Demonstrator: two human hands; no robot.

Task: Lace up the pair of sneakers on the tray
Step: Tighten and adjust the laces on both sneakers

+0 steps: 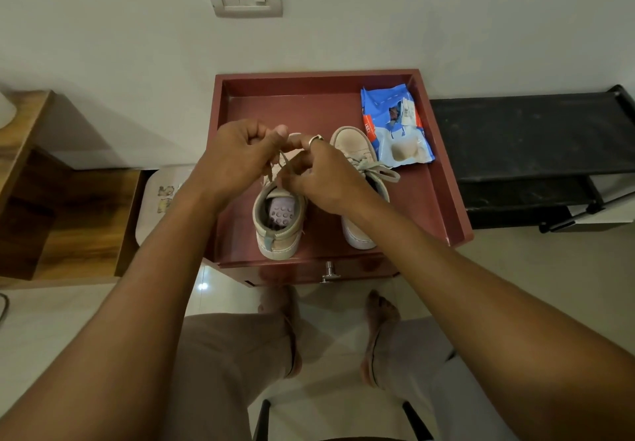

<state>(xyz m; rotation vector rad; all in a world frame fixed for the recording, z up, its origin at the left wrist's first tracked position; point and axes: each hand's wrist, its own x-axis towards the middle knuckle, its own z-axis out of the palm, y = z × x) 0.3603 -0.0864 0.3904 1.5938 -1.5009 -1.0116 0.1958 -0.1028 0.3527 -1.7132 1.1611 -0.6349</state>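
Observation:
Two small beige sneakers stand on a dark red tray (443, 179), toes pointing away from me. The left sneaker (280, 226) shows its purple insole; its front half is hidden under my hands. Above its tongue my left hand (237, 159) and my right hand (323, 176) meet, each pinching a strand of its beige lace (280, 165). A ring sits on a finger of my right hand. The right sneaker (359, 155) has its lace tied in a bow (378, 169), and my right wrist crosses over its heel.
A torn blue and white packet (395, 128) lies in the tray's far right corner. The tray tops a small cabinet with a metal knob (329, 270). A black rack (529, 152) stands to the right, a wooden unit (62, 200) to the left, the wall behind.

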